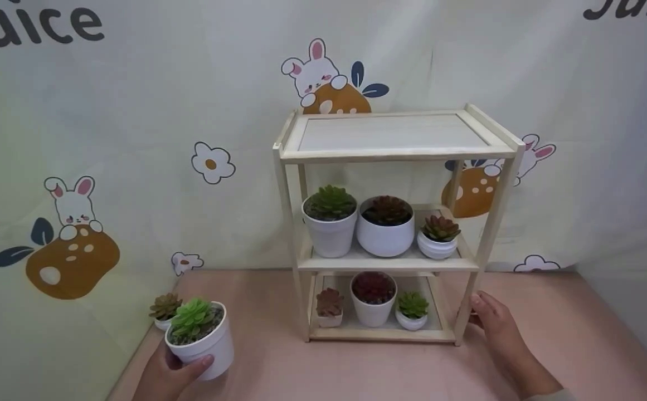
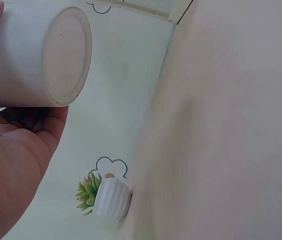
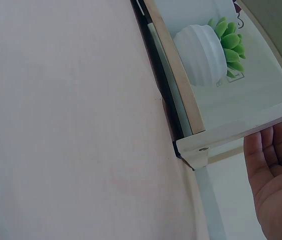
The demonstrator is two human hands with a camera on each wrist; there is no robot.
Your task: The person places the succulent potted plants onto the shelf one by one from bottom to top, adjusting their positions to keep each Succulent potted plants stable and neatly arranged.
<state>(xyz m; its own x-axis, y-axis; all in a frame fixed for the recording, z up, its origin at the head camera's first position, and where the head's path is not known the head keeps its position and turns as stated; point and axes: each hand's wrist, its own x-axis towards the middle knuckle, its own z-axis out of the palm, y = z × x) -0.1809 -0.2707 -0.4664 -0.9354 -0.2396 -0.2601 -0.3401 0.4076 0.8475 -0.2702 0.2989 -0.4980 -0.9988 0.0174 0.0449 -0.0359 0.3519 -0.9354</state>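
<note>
My left hand (image 1: 170, 370) grips a white pot holding a green succulent (image 1: 192, 320), tilted and raised off the table; the pot's underside shows in the left wrist view. A small potted succulent (image 2: 112, 197) in a ribbed white pot stands on the table behind that hand. My right hand (image 1: 499, 328) is at the right front leg of a light wooden shelf rack (image 1: 390, 337). In the right wrist view its fingers (image 3: 268, 142) touch the rack's post, fairly straight, with the palm showing.
On the rack's middle shelf stand a green succulent (image 1: 330, 228), a dark one in a round white pot (image 1: 385, 234) and a small reddish one (image 1: 438, 239). The lower shelf holds a pinkish (image 1: 330, 306), a dark red (image 1: 374, 301) and a small green succulent (image 1: 412, 309). A printed cloth (image 1: 234, 72) hangs behind.
</note>
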